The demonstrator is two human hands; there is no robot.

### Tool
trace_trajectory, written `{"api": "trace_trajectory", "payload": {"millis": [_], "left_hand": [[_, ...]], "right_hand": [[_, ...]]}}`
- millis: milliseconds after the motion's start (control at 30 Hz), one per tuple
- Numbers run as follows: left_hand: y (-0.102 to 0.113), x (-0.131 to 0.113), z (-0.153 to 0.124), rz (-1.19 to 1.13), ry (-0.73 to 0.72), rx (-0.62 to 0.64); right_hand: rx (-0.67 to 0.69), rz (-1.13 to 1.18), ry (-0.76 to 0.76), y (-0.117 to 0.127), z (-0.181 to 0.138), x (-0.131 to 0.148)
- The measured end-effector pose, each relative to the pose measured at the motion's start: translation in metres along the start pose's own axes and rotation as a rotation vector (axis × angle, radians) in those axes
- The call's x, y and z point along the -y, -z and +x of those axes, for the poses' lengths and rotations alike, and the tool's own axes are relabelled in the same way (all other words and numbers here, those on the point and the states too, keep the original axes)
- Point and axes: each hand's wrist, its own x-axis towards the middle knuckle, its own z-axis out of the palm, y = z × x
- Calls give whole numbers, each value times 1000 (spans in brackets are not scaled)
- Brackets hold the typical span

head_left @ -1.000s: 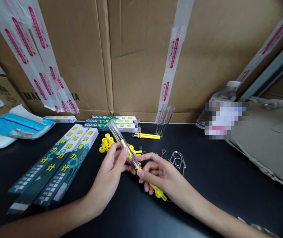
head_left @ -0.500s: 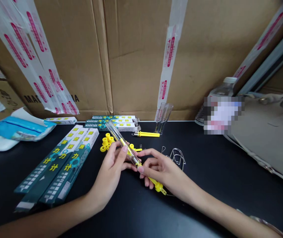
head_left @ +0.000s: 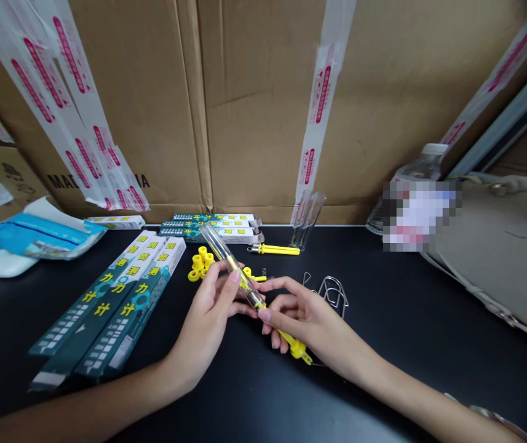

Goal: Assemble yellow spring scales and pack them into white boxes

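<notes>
My left hand (head_left: 208, 311) is closed around a clear plastic tube (head_left: 217, 241), which slants from upper left to lower right. My right hand (head_left: 302, 311) pinches a yellow spring-scale core (head_left: 299, 349) at the tube's lower end. Part of this core sits inside the tube, and its yellow end sticks out below my right fingers with a thin wire at the tip. Several yellow caps (head_left: 202, 259) lie just behind my left hand. A small spring (head_left: 264, 272) and bent metal hooks (head_left: 334, 292) rest near my right hand.
Long printed boxes (head_left: 120, 295) lie at left, more stacked boxes (head_left: 208, 226) behind. Another yellow core (head_left: 277, 250) lies before upright clear tubes (head_left: 312, 212). A blue packet (head_left: 44, 234) is far left; a bottle (head_left: 422, 166) and grey bag (head_left: 503, 246) stand right. Cardboard (head_left: 263, 123) walls the back.
The view has shifted very slightly. Both hands keep their hold on the tube and core, with no clear movement between them.
</notes>
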Motion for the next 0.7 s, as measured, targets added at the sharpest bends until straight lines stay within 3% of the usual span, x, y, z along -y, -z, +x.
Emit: {"api": "trace_trajectory", "payload": {"millis": [533, 700], "left_hand": [[1, 0, -1, 8, -20, 0], [0, -2, -2, 9, -32, -62]], "right_hand": [[-82, 51, 70, -4, -2, 3], [6, 101, 74, -2, -8, 12]]}}
